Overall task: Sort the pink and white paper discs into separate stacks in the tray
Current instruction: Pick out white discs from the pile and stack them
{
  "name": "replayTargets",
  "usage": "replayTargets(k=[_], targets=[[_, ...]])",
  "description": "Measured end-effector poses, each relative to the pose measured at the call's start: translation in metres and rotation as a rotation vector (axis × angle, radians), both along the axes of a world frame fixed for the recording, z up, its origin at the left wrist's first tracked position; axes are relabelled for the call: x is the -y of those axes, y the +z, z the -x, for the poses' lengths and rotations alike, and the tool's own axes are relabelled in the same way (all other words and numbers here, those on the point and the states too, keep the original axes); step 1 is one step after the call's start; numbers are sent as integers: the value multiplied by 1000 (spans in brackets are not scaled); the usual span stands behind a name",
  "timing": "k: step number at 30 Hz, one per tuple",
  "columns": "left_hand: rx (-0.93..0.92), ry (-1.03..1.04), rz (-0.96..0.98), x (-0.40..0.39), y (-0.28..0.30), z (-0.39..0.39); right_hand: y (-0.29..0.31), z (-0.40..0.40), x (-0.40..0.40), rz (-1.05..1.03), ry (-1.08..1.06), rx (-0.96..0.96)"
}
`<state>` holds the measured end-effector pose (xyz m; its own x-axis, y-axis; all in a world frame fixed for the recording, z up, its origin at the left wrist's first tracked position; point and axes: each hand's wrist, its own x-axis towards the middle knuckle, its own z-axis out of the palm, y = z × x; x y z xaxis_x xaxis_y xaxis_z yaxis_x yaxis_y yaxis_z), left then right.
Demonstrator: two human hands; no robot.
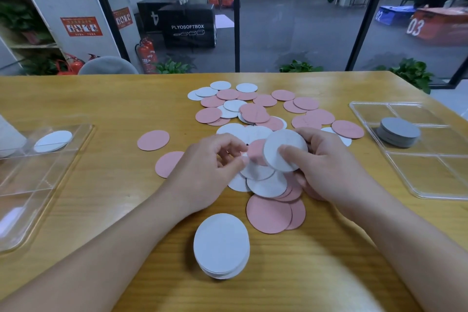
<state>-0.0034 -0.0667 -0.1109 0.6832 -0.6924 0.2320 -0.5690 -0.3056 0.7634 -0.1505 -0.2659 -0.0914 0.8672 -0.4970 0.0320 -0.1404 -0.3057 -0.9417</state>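
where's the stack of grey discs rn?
Head view, right side: the stack of grey round discs sits in the clear plastic divided tray on the wooden table, right of the loose pink and white paper discs.

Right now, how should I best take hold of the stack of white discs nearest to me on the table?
Take the white disc stack by its rim from above, thumb on one side and fingers on the opposite side, low enough to catch the bottom discs. It lies flat on the wooden table, apart from the pink discs, so both sides seem free. The edges look slightly uneven, so squeeze gently.
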Motion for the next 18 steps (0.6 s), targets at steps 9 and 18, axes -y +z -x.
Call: replayTargets(k=[9, 18], targets=[[207, -14, -299, 15, 0, 6, -2, 1, -4, 57, -39, -31], [13, 6, -138, 12, 3, 4, -3, 0, -3, 93, -44, -13]])
